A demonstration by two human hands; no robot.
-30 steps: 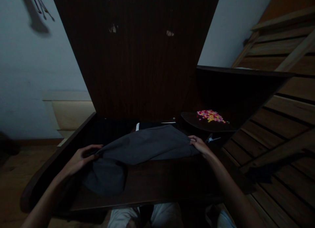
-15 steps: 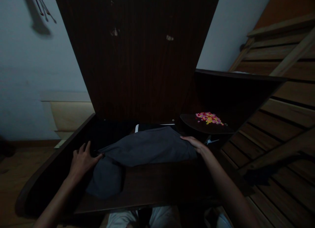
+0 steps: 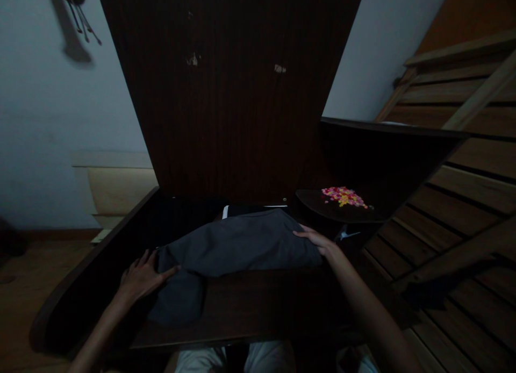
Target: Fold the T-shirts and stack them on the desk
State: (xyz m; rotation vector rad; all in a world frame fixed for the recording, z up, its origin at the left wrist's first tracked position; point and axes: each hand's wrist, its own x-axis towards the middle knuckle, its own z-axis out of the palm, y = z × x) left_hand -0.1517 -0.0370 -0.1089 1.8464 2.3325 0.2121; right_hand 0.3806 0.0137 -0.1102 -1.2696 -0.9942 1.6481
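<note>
A dark grey cloth garment (image 3: 245, 243) lies lengthwise across the dark wooden desk (image 3: 258, 303), with its left part folded down toward the front edge. Its exact kind is hard to make out in the dim light. At the left end, my left hand (image 3: 142, 279) rests with the thumb stretched over the cloth and the fingers apart along its edge. My right hand (image 3: 316, 241) pinches the right end, thumb on top and the other fingers partly hidden behind the fabric. Just behind the garment a white-edged dark item (image 3: 226, 212) shows in part.
Small pink, red and yellow pieces (image 3: 344, 196) form a pile on the rounded shelf (image 3: 308, 201) at right. A pale pointed object (image 3: 347, 235) is under that shelf. Dark wood panels (image 3: 242, 104) rise behind and at the left. Wooden slats (image 3: 479, 163) stand on the right.
My left hand has moved slightly right and down, its thumb now farther over the cloth. My right hand keeps hold of the right end. The view has shifted a little.
</note>
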